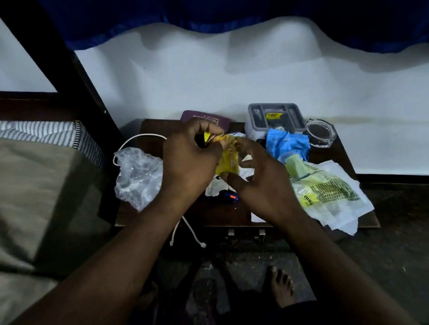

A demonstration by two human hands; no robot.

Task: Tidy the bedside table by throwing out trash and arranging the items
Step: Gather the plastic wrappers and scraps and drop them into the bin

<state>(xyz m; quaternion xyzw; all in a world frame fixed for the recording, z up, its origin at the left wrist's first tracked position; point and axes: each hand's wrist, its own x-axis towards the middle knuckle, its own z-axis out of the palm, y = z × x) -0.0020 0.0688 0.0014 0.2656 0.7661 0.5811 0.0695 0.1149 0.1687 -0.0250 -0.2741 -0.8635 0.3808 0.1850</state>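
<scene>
Curling round a yellow wrapper [227, 159], the fingers of both hands are closed on it: its upper end is pinched by the left hand [190, 161], and its lower part is gripped by the right hand [262, 182]. The wrapper is held just above the middle of a dark wooden table [221, 213], which is set against a white wall [228, 73] under a blue curtain [224, 6], with a bed [34, 186] at the left and a dark floor [401, 238] below. Under the hands, white paper [217, 187] is partly hidden. Three plastic bags are counted: a clear bag [136, 177] at the left, a blue bag [286, 145] and a printed bag [328, 193] at the right. At the back one purple case [200, 118], one grey box [276, 118] and one glass ashtray [321, 133] are seen. One white cable [136, 139] is looped past the clear bag, its two ends hung over the front edge.
</scene>
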